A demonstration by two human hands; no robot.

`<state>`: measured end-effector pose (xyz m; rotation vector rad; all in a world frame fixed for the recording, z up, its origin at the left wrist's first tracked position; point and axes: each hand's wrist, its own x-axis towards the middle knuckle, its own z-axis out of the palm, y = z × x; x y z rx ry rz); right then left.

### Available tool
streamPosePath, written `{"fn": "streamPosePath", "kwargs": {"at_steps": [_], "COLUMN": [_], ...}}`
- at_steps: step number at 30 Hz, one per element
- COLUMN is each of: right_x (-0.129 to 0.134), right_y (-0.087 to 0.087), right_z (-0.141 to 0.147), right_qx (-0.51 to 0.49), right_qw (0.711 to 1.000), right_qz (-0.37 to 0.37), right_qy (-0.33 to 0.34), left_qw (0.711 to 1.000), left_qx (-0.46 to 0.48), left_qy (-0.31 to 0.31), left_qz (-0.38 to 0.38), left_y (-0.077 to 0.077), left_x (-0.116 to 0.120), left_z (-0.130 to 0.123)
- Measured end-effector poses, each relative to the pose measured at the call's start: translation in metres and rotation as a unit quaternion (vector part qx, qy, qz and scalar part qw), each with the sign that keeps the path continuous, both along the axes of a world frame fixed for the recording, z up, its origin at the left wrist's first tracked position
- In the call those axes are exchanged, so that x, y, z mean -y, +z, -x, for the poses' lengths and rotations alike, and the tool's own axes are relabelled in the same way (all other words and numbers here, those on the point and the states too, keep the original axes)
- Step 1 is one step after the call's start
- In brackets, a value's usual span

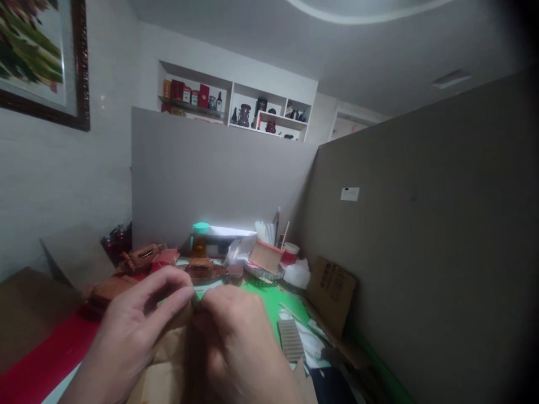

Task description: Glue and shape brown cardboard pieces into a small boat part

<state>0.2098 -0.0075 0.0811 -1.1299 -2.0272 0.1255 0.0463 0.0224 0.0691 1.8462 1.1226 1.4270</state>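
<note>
A tan cardboard piece with creased, folded faces stands close to the camera at the bottom centre. At its upper edge, my left hand pinches with thumb and forefinger. Just to the right, my right hand is closed, its fingertips curled in and nearly meeting the left ones. A small dark bit shows between the two hands, too blurred to name. What the right fingers hold is hidden behind the hand.
Brown cardboard models and a teal-capped bottle stand behind. A green mat bears a corrugated scrap. A cardboard sheet leans against the grey right partition. Red material lies left.
</note>
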Motion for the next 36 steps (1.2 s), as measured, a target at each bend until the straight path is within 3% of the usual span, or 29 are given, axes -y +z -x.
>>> {"fn": "streamPosePath", "kwargs": {"at_steps": [17, 36], "right_x": [0.008, 0.005], "right_y": [0.007, 0.006], "right_z": [-0.006, -0.004], "right_qx": [-0.039, -0.016], "right_qw": [0.996, 0.999], "right_qz": [0.056, 0.010], "right_qy": [0.049, 0.040], "left_qw": [0.998, 0.998], "left_qx": [0.067, 0.061], "left_qy": [0.015, 0.027], "left_qz": [0.015, -0.023], "left_y": [0.014, 0.020], "left_x": [0.018, 0.015], "left_z": [-0.010, -0.009]}}
